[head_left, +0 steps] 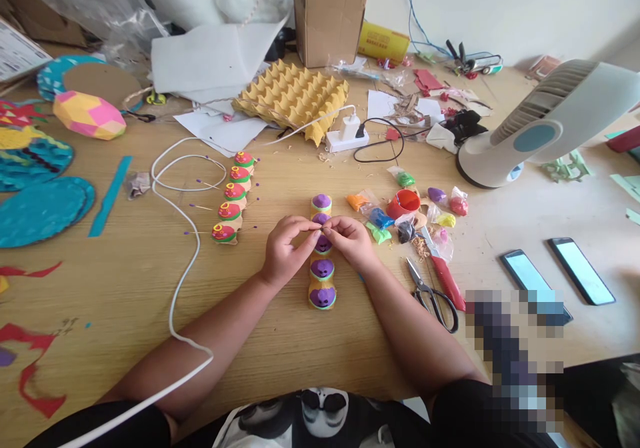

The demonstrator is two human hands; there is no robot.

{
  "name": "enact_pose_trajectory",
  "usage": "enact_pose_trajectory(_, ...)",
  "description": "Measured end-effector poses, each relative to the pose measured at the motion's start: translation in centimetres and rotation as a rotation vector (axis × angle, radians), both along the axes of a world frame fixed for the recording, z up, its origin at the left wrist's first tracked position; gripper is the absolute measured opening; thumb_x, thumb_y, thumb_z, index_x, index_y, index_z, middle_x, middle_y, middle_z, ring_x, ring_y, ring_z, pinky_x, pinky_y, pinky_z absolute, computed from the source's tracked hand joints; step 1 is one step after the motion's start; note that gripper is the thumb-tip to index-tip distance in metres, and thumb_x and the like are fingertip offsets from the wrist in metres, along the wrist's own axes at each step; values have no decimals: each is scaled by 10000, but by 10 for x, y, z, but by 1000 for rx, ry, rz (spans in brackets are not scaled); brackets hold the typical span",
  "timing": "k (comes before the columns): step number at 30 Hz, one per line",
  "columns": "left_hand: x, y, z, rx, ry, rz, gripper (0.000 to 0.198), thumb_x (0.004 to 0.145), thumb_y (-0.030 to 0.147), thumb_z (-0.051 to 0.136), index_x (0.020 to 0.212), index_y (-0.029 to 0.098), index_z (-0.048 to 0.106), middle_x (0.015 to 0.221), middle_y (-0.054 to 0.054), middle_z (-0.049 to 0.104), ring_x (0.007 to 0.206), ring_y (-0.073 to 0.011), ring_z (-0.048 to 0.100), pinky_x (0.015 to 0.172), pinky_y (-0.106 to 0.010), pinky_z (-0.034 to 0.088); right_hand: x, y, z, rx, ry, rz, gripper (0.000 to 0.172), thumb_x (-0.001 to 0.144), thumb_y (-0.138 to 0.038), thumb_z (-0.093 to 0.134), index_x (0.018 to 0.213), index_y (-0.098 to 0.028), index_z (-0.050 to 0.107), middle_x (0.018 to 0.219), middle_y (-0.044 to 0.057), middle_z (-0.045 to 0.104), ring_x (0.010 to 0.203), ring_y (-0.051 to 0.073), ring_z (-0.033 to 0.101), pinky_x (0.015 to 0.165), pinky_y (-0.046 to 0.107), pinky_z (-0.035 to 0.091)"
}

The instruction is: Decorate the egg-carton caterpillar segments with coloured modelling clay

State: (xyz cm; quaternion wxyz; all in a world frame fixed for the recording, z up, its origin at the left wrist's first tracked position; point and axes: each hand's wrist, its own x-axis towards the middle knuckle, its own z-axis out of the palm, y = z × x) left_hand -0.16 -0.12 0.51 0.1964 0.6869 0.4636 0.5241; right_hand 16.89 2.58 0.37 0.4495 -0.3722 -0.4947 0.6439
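Over a strip of egg carton [323, 271] with purple and pale green clay on its bumps, my left hand [290, 248] and my right hand [353, 238] meet fingertip to fingertip. Both are closed in a pinch. Between the fingertips is a tiny dark bit, too small to name. My fingers partly cover the strip's middle bumps; the lower ones show small dark dots on the purple. To the left lies a second egg carton strip [233, 201] with red and green clay, yellow rings and purple-tipped sticks at its sides.
Right of my hands are bagged coloured clay [381, 219], an orange-red round container [404, 203], scissors [431, 295] and a red-handled knife [447, 281]. A white cable [187, 268] crosses the left side. Behind are a yellow egg tray [295, 95], a power strip [345, 143] and a fan [537, 128].
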Motion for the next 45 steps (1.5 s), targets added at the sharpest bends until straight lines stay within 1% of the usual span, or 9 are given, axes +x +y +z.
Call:
enact_pose_trajectory(8,1,1,-1,11,11,25,62,909,244,700,939,204,737,926,-37,718,882,-153,656,835,-317,550,-1,0,-1,11,-29,20,398,754,-544,800,824,-171,679,728,1,649,619,97,527,585,231,427)
enact_pose_trajectory(14,1,1,-2,14,-12,22,56,916,246,693,919,207,733,908,-34,713,860,-147,650,805,-304,544,-2,0,1,-11,3,-11,420,713,-564,824,835,-186,690,763,8,680,659,109,560,618,239,465)
enact_pose_trajectory(22,2,1,0,-64,-106,16,75,921,261,684,915,202,729,896,-31,708,828,-137,634,737,-279,507,-2,0,-1,-36,21,-82,401,703,-548,835,838,-198,695,821,18,707,712,119,581,661,242,471)
enact_pose_trajectory(29,1,2,-3,-146,-168,-11,112,925,300,680,924,203,736,908,-37,715,818,-140,632,721,-279,497,-2,1,-2,-44,37,-113,386,708,-539,823,843,-205,686,897,38,729,790,144,619,704,253,487)
enact_pose_trajectory(33,1,2,-3,-169,-177,-16,125,926,311,678,919,202,739,906,-37,717,814,-141,633,720,-276,494,-1,1,-1,-50,42,-97,353,734,-517,796,853,-204,684,793,19,683,716,135,584,634,242,455)
enact_pose_trajectory(37,2,3,-3,-184,-197,-16,124,927,313,680,911,207,742,901,-36,717,807,-142,630,714,-277,490,1,1,-2,-77,57,-95,308,793,-494,733,870,-199,685,573,-51,494,540,100,425,520,231,345)
enact_pose_trajectory(40,1,3,-3,-189,-202,-19,132,930,318,676,913,206,744,906,-36,720,813,-142,631,717,-274,490,1,2,-2,-89,87,-110,328,810,-512,718,854,-192,664,549,-68,442,498,83,347,491,226,294)
enact_pose_trajectory(42,1,3,-3,-198,-214,-26,142,939,319,664,926,203,745,924,-39,726,840,-147,642,731,-273,496,0,2,0,-82,87,-123,337,803,-516,739,845,-195,644,576,-61,472,516,82,371,498,221,310)
enact_pose_trajectory(45,1,3,-2,-225,-241,-39,164,957,323,638,956,206,753,953,-44,734,887,-155,658,759,-273,509,0,1,3,-82,74,-137,343,774,-499,779,867,-204,630,655,-34,556,589,99,467,530,216,366)
